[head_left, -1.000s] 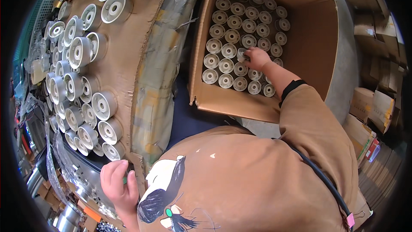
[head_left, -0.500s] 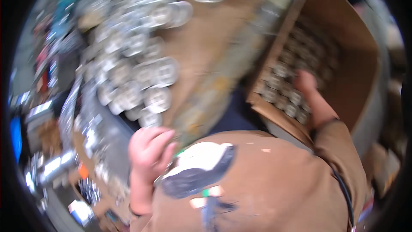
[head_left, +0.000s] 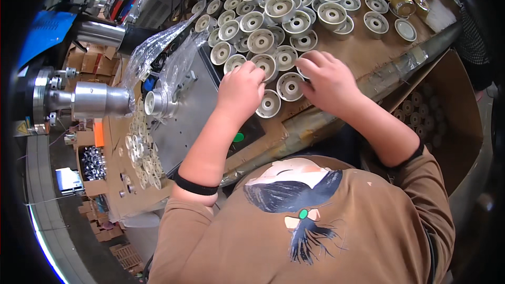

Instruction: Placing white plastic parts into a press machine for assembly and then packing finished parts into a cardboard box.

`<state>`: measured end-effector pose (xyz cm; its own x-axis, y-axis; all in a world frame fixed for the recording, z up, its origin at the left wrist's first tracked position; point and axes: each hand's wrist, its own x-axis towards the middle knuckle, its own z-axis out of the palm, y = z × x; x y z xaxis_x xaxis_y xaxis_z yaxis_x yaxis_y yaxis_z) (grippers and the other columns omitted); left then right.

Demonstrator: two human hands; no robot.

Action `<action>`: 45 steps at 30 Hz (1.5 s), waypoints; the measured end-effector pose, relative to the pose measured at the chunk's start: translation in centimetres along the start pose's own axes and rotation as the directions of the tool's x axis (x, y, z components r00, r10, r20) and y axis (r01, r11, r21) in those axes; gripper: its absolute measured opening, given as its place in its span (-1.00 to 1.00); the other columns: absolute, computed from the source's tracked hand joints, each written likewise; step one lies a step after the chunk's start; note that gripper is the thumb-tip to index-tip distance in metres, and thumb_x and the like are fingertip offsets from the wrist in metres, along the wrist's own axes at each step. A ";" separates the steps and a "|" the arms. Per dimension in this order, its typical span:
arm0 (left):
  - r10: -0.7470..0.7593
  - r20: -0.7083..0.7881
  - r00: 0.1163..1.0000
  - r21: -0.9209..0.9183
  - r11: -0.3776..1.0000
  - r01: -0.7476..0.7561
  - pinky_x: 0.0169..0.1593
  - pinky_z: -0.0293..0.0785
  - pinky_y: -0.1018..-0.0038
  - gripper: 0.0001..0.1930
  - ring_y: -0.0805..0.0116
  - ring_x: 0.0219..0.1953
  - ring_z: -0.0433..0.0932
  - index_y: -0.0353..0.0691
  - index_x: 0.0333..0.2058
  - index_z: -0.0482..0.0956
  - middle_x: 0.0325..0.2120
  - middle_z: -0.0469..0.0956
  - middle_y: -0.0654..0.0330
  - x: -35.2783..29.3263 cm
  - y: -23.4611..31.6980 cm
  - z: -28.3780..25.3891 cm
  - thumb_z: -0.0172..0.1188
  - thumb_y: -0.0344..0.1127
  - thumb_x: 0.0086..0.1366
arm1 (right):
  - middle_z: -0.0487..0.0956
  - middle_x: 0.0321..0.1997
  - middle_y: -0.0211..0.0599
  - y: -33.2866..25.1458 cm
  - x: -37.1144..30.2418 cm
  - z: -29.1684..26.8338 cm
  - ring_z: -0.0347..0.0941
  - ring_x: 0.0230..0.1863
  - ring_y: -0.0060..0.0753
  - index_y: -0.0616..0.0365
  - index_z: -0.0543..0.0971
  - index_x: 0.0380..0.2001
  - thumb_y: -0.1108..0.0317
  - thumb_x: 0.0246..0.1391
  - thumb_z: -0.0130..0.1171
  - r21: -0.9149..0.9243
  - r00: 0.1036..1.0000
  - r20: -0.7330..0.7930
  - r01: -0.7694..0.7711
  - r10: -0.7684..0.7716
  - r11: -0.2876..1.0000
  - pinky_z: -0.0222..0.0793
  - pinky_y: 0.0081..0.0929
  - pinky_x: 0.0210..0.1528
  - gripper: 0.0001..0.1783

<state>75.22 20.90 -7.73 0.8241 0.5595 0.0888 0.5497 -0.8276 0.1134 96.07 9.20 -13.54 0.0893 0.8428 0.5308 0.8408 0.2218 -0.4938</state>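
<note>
Many off-white round metal wheels (head_left: pixel 279 8), each with a recessed face and a centre hole, are heaped on the brown work table. At the near edge of the heap, the curled fingers of my left hand (head_left: pixel 239 92) close on the rim of one wheel (head_left: pixel 264 65); its thumb side is partly hidden. My right hand (head_left: pixel 332 83) is closed too, thumb and fingers around a wheel mostly hidden beneath them. Between the hands lie two more wheels, one (head_left: pixel 290 87) beside the right thumb and another (head_left: pixel 269 104) nearer to me.
An open cardboard box (head_left: pixel 457 142) with stacked wheels stands at the right, below the table's taped edge (head_left: pixel 379 81). Left of my left arm are a grey metal plate (head_left: pixel 194 115), a machine with a shiny cylinder (head_left: pixel 102 99) and clear plastic film. Gold-coloured rolls (head_left: pixel 402 5) sit at far right.
My right hand has left the box and come over the table to the heap. My left hand has moved up and right to the wheels. The view has swung left and sharpened.
</note>
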 end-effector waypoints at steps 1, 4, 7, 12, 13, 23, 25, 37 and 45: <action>0.051 -0.018 0.999 0.035 0.998 -0.051 -0.13 0.53 0.19 -0.81 0.02 -0.21 0.59 -0.19 -0.26 0.59 -0.26 0.54 0.13 -0.2 0.0 -0.1 0.35 -0.39 0.14 | 0.55 -0.09 -0.19 -0.3 0.5 0.9 0.54 -0.08 -0.03 0.09 0.55 -0.11 0.38 -0.09 0.33 -0.037 0.999 0.047 -0.014 0.016 0.999 0.53 -0.16 -0.06 -0.61; 0.091 -0.045 0.995 0.046 0.995 -0.089 -0.16 0.51 0.19 -0.84 0.05 -0.25 0.59 -0.17 -0.30 0.58 -0.31 0.54 0.17 -2.6 0.9 -1.4 0.34 -0.40 0.13 | 0.57 -0.10 -0.22 -0.4 1.4 2.2 0.56 -0.09 -0.07 0.08 0.58 -0.13 0.37 -0.10 0.32 -0.247 0.970 0.232 -0.010 0.069 0.969 0.55 -0.18 -0.09 -0.63; 0.079 -0.061 0.995 0.014 0.997 -0.079 -0.19 0.49 0.19 -0.87 0.08 -0.28 0.59 -0.16 -0.34 0.59 -0.33 0.54 0.19 -6.1 2.0 -2.5 0.34 -0.40 0.13 | 0.58 -0.10 -0.22 -1.6 2.9 1.7 0.58 -0.09 -0.09 0.06 0.61 -0.12 0.36 -0.09 0.32 -0.353 0.903 0.421 0.077 0.084 0.932 0.56 -0.21 -0.10 -0.63; 0.034 -0.094 0.995 -0.064 0.997 -0.040 -0.23 0.49 0.20 -0.87 0.07 -0.32 0.59 -0.17 -0.34 0.59 -0.33 0.54 0.19 -8.1 2.2 -2.6 0.34 -0.40 0.13 | 0.57 -0.09 -0.25 -0.7 2.9 2.2 0.58 -0.07 -0.11 0.07 0.62 -0.12 0.37 -0.09 0.30 -0.331 0.885 0.465 0.133 0.039 0.934 0.55 -0.21 -0.07 -0.63; 0.027 -0.100 0.995 -0.072 0.997 -0.035 -0.23 0.49 0.20 -0.87 0.07 -0.32 0.59 -0.17 -0.34 0.59 -0.33 0.54 0.19 -8.1 2.2 -2.6 0.34 -0.40 0.13 | 0.56 -0.08 -0.28 -0.5 2.8 1.8 0.57 -0.06 -0.13 0.08 0.59 -0.12 0.41 -0.12 0.29 -0.346 0.884 0.464 0.117 0.061 0.931 0.53 -0.23 -0.06 -0.61; 0.151 -0.078 0.985 0.043 0.988 -0.148 -0.25 0.62 0.19 -0.94 0.08 -0.32 0.66 -0.16 -0.36 0.56 -0.33 0.57 0.13 -0.8 2.0 1.0 0.25 -0.41 0.18 | 0.59 -0.12 -0.21 1.4 -0.2 -0.8 0.59 -0.10 -0.07 0.06 0.64 -0.13 0.43 -0.09 0.27 -0.337 0.909 0.409 0.069 0.081 0.939 0.52 -0.19 0.00 -0.64; 0.212 -0.063 0.975 0.069 0.976 -0.208 -0.22 0.62 0.19 -0.94 0.06 -0.31 0.66 -0.17 -0.35 0.58 -0.34 0.57 0.11 0.5 2.3 2.8 0.20 -0.44 0.18 | 0.59 -0.14 -0.23 1.9 -1.0 -1.0 0.59 -0.09 -0.04 0.04 0.59 -0.05 0.46 -0.09 0.24 -0.359 0.926 0.354 0.008 0.128 0.933 0.51 -0.17 -0.02 -0.57; -0.108 0.278 0.955 0.166 0.984 0.063 0.05 0.53 0.17 -0.34 0.01 -0.03 0.60 -0.12 0.14 0.46 -0.01 0.53 0.05 -3.4 1.6 0.2 0.48 -0.26 0.03 | 0.51 -0.11 -0.21 -1.0 1.6 -0.9 0.62 -0.40 -0.07 -0.15 0.52 0.15 0.41 -0.05 0.21 -0.310 0.819 0.572 0.258 -0.037 0.915 0.53 -0.14 -0.38 -0.40; -0.038 0.266 0.963 0.093 0.996 0.014 0.04 0.54 0.15 -0.20 -0.06 -0.02 0.59 -0.12 0.25 0.35 0.01 0.52 -0.01 -3.9 3.4 1.0 0.50 -0.28 0.01 | 0.54 -0.10 -0.12 -2.3 1.8 0.0 0.67 -0.28 -0.05 -0.02 0.57 0.05 0.34 -0.07 0.30 -0.363 0.823 0.561 0.149 0.088 0.920 0.60 -0.17 -0.33 -0.49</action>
<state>74.03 15.91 -8.65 0.8091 0.5587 -0.1822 0.5714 -0.8204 0.0223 94.28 10.16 -11.44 -0.1525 0.9883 0.0068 0.9804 0.1521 -0.1252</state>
